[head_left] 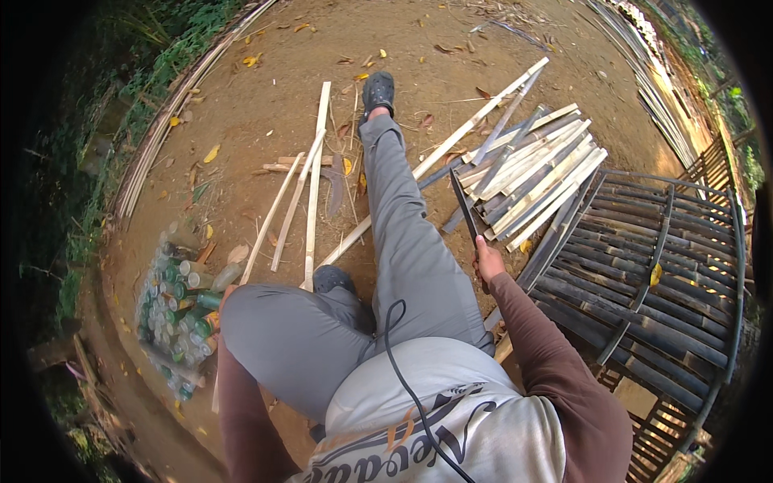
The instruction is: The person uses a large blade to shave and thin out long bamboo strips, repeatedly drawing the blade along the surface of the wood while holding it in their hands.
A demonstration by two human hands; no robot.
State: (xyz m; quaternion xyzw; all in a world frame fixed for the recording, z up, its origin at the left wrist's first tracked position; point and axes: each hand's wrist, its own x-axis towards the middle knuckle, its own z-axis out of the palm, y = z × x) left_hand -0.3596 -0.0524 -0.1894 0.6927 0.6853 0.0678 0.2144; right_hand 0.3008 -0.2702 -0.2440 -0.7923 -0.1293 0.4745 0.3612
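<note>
My right hand (487, 259) is closed around the handle of a long dark-bladed machete (462, 199). Its blade points away from me, along the left side of a pile of split bamboo strips (535, 173). Only a sliver of my left hand (229, 295) shows at the outer side of my bent left knee; its fingers are hidden. Close to that hand, a thin pale bamboo strip (272, 217) slants over the ground. Longer strips (315, 201) lie between it and my outstretched right leg.
A curved blade with a wooden handle (299, 163) lies beyond my left foot. Glass bottles (173, 310) are heaped at left. A dark bamboo slatted bench (644, 282) stands at right. Long poles (153, 149) edge the dirt ground, with more poles (656, 105) at far right.
</note>
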